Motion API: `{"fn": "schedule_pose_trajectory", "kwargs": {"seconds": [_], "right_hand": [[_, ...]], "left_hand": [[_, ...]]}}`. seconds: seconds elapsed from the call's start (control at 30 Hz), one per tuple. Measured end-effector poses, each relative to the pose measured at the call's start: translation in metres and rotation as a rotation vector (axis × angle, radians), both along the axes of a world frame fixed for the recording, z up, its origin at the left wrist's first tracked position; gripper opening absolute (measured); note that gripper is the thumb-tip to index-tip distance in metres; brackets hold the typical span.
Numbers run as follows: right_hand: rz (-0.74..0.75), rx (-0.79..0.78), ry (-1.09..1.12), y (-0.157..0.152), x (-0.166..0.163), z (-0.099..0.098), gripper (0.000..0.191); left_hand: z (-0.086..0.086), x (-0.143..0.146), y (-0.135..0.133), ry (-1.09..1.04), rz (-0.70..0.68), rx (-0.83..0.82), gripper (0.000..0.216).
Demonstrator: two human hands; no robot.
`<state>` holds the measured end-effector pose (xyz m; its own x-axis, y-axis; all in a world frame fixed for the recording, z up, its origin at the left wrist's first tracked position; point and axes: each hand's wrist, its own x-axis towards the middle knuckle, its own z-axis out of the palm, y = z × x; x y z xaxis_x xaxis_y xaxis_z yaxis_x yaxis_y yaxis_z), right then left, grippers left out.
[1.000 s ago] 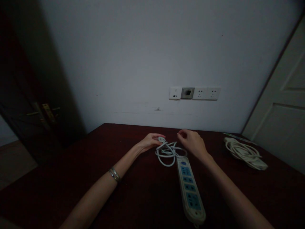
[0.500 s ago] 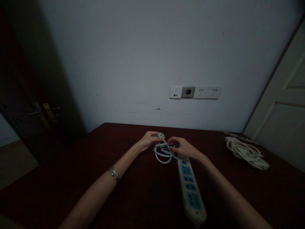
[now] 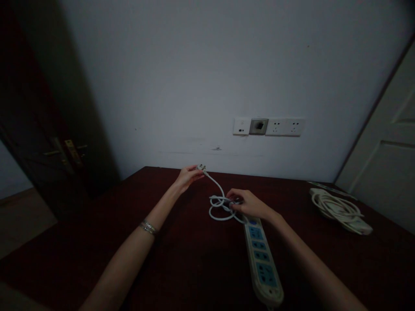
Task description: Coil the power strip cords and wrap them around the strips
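A white plug (image 3: 201, 167) is pinched in my left hand (image 3: 188, 178), raised near the far edge of the table, its prongs facing up. From it a white cord (image 3: 216, 183) runs down into loose loops on the tabletop. My right hand (image 3: 248, 203) has its fingers closed around the looped cord, just above the near-white power strip (image 3: 262, 261). The strip lies lengthwise, pointing toward me, with blue socket panels. The exact grip of my right fingertips is partly hidden by the loops.
On the right of the dark red table (image 3: 181, 259) lies a second power strip (image 3: 340, 211) with its cord coiled on top. Wall sockets (image 3: 285, 127) and switch plates are mounted ahead. A dark door (image 3: 69, 151) stands at the left and a pale door (image 3: 389, 160) at the right.
My left hand has moved left and up with the plug, drawing a length of cord out of the loops. My right hand stays near the strip's end, still at the cord.
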<state>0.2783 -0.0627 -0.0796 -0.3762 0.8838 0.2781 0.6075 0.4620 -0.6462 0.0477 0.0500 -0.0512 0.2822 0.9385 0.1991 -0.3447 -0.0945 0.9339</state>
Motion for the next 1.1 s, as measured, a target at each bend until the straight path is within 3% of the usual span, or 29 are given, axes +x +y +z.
{"fn": "schedule_pose_trajectory", "kwargs": {"seconds": [0.47, 0.67, 0.77, 0.97, 1.1], "right_hand": [[0.053, -0.018, 0.028, 0.0, -0.006, 0.0, 0.011], [0.067, -0.069, -0.073, -0.001, 0.0, -0.003, 0.013], [0.048, -0.102, -0.06, -0.001, -0.001, -0.004, 0.019], [0.05, -0.129, -0.01, -0.002, -0.005, -0.003, 0.023], [-0.071, -0.11, 0.236, -0.002, -0.004, 0.009, 0.02]], "left_hand": [[0.005, -0.03, 0.021, -0.068, 0.152, 0.0, 0.01], [0.014, -0.079, 0.04, -0.224, 0.391, -0.018, 0.009], [0.019, -0.103, 0.044, -0.258, 0.437, -0.038, 0.012], [0.027, -0.099, 0.039, -0.261, 0.371, -0.02, 0.007], [0.042, -0.077, 0.022, -0.209, 0.239, 0.062, 0.002]]}}
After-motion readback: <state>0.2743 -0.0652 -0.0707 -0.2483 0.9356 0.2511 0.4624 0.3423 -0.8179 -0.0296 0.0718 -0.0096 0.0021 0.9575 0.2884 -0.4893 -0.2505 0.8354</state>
